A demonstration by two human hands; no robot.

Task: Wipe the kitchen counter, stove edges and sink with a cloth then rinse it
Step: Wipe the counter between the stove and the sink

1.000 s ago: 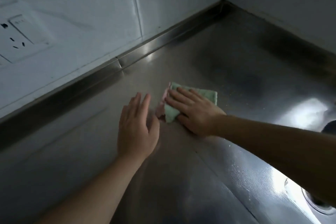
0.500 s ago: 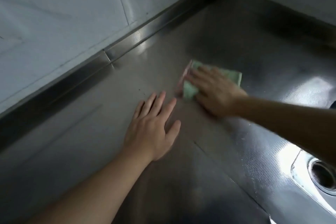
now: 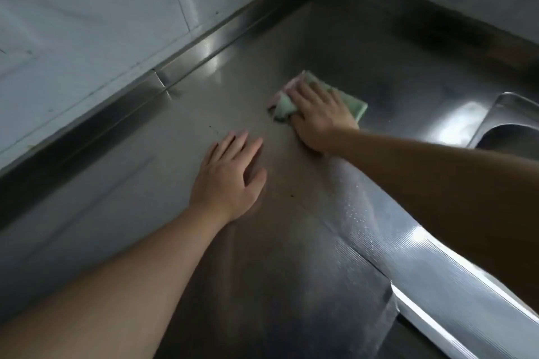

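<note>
Flat under the right hand's (image 3: 318,116) pressed-together fingers (image 3: 306,90) lies the cloth (image 3: 354,103); left hand (image 3: 230,181) spread.

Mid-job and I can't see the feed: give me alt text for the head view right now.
The right hand presses a folded green and pink cloth flat on the steel counter, near the back corner. The left hand rests open and empty on the counter beside it. The sink edge shows at far right, below white wall tiles.
</note>
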